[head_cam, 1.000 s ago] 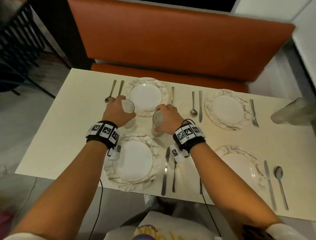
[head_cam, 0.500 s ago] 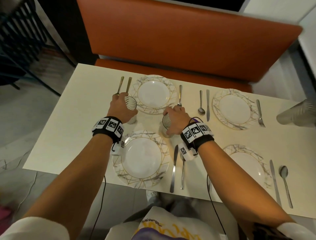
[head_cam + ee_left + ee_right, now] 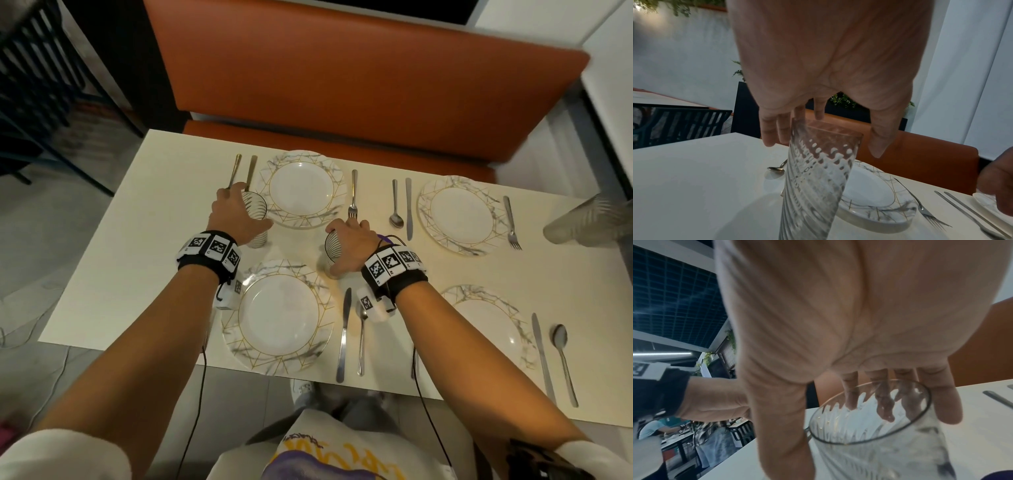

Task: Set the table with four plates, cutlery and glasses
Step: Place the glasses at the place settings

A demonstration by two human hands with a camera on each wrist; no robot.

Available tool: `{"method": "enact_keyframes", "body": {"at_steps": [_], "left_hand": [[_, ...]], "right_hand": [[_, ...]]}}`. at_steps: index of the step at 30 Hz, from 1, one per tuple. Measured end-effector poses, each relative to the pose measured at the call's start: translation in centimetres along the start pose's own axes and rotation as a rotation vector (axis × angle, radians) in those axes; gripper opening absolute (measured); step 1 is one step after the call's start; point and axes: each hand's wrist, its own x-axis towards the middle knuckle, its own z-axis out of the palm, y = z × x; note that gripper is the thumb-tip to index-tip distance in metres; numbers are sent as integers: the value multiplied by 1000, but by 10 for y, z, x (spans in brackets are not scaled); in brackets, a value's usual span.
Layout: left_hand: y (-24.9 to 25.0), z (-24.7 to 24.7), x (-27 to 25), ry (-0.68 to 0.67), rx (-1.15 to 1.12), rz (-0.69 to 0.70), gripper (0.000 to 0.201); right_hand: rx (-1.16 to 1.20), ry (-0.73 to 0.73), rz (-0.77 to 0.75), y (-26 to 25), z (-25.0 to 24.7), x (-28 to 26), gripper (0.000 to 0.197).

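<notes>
**A:** What does the head view show?

**B:** A cream table (image 3: pixel 113 260) with four plates, cutlery beside each. The left hand (image 3: pixel 236 216), centre left of the frame, wraps its fingers round a ribbed glass (image 3: pixel 255 214) just left of the upper-left plate (image 3: pixel 301 188). The right hand (image 3: pixel 352 246) grips a second glass (image 3: pixel 332 250) in the middle, between that plate and the lower-left plate (image 3: pixel 277 313) (a fork (image 3: pixel 352 197) lies right above the knuckles).

**A:** And the left wrist view?

**B:** The glass (image 3: pixel 813 178) fills the lower centre, tilted, its base out of frame. The fingers (image 3: pixel 772 129) and thumb hang on either side of its rim; whether they press it, I cannot tell. A spoon (image 3: pixel 777 168) lies behind it, a plate (image 3: pixel 879 203) to its right.

**A:** The right wrist view?

**B:** The other glass (image 3: pixel 879 434) sits lower right, seen from above its rim. The fingers (image 3: pixel 941 399) curl round its far side, the thumb down the near side: a firm hold.
</notes>
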Motion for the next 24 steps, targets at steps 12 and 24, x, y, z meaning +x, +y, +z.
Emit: {"method": "enact_keyframes", "body": {"at_steps": [12,24], "left_hand": [[79,-6,-25,182,90,243,82],[291,117,-70,-105,29,595,35]], "right_hand": [[356,225,-92,61,-38,-35,82],[639,716,61,261,-59,-107,20]]}}
